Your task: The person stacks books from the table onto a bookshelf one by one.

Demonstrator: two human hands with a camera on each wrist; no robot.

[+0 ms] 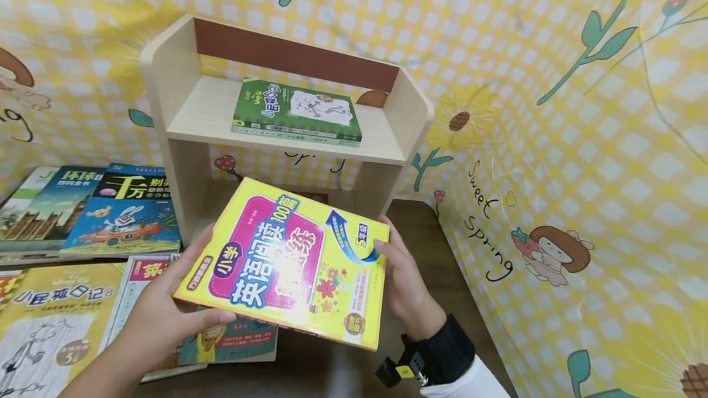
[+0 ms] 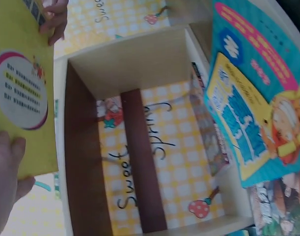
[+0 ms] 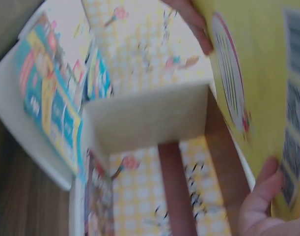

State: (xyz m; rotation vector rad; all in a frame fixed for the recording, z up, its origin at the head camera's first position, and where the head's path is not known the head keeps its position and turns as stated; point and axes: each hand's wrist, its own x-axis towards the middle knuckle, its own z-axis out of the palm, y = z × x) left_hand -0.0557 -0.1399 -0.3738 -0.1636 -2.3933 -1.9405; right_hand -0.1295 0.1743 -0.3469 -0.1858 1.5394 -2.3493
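Observation:
A yellow English reading book (image 1: 348, 263) is held in front of the small wooden bookshelf (image 1: 160, 91), tilted with its cover up. My left hand (image 1: 160, 312) grips its left edge, thumb over the near edge. At the right edge my right hand (image 1: 406, 287) grips it, fingertips on the cover. Both wrist views show the book's back cover (image 2: 22, 142), (image 3: 262, 88). Green books (image 1: 310, 109) lie stacked flat on the upper shelf. In the lower compartment lies another book (image 3: 98, 196), mostly hidden in the head view.
Left of the bookshelf lie several books, among them a rabbit-cover book (image 1: 121, 220) and a gold diary-style book (image 1: 61, 318). A teal book (image 1: 249, 343) lies partly under the held one. Patterned cloth (image 1: 525, 171) stands behind and right of the dark table (image 1: 442, 281).

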